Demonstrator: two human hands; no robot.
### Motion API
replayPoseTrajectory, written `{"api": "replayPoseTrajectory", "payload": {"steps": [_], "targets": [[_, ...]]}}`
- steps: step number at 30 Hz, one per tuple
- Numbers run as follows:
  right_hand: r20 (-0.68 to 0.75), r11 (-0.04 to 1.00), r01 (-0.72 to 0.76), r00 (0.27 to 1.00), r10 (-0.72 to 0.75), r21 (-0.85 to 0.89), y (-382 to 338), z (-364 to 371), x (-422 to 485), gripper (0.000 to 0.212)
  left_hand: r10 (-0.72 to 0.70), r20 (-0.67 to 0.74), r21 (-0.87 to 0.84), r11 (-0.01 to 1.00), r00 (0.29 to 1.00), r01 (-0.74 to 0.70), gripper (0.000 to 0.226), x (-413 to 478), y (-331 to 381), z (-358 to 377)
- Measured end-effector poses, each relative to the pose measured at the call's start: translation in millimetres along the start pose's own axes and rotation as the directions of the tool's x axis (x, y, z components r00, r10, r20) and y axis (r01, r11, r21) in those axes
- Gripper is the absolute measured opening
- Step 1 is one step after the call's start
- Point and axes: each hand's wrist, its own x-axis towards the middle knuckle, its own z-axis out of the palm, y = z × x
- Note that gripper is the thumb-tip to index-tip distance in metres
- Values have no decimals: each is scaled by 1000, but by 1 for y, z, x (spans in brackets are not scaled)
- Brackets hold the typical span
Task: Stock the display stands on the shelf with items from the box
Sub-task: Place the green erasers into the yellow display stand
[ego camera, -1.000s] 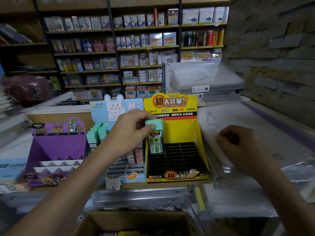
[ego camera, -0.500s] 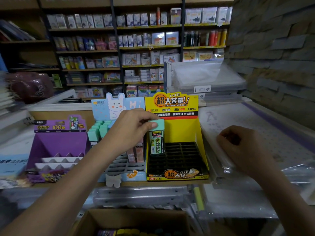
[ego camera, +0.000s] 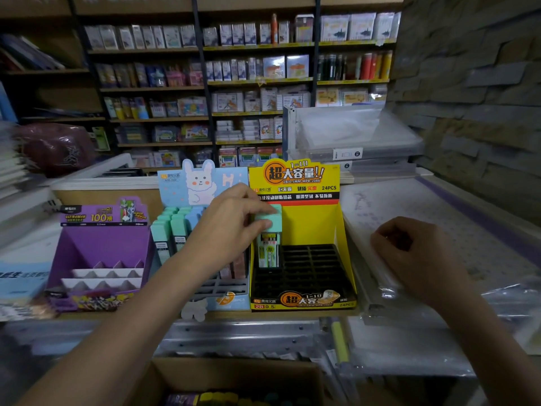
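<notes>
Stationery shop, stocked wall shelves behind counter [ego camera: 263,316]. Left hand [ego camera: 231,221] fingers [ego camera: 265,224] pinch mint-capped lead case [ego camera: 268,241], upright in rear-left slot of yellow display stand [ego camera: 345,247]. Right hand [ego camera: 415,256] loosely curled, contents unclear. Cardboard box [ego camera: 234,373] below.

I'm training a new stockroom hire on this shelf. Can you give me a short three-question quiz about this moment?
1. True or false: the left hand holds a mint-capped lead case over the yellow display stand.
2. Which stand has no items in its slots: A purple stand, B blue rabbit stand?
3. Fill in: the right hand rests on ____ packaging.

Key: 1 true; 2 A; 3 clear plastic.
</notes>
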Motion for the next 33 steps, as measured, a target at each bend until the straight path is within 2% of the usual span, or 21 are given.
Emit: {"api": "replayPoseTrajectory", "payload": {"steps": [11,15,19,21,25,28,30,33], "targets": [[3,1000,-18,1000,18,6,0,0,0,15,86,8,96,992,996,-86,16,-2,2,2],[-1,1000,2,1000,-2,-3,1,1,1,17,83,0,100,992,997,-82,21,-5,2,4],[-1,998,15,1000,-15,-53,0,0,2,15,38,31,161,986,999,-42,35,-12,5,-2],[4,996,30,1000,-30,-86,-3,-1,3,15,56,-11,153,987,998,-54,40,-18,9,-8],[28,961,121,993,-118,-250,-16,-6,2,6,115,-148,133,986,982,-95,23,-35,12,-27],[37,937,114,993,-108,-331,-33,-12,1,4,63,-204,119,992,977,-39,21,-57,11,-44],[30,950,116,993,-112,-291,-48,-17,-3,7,23,-213,107,994,977,0,19,-75,9,-54],[12,992,123,992,-123,-11,-83,-18,-24,3,-36,-221,44,998,975,47,16,-107,6,-65]]}}
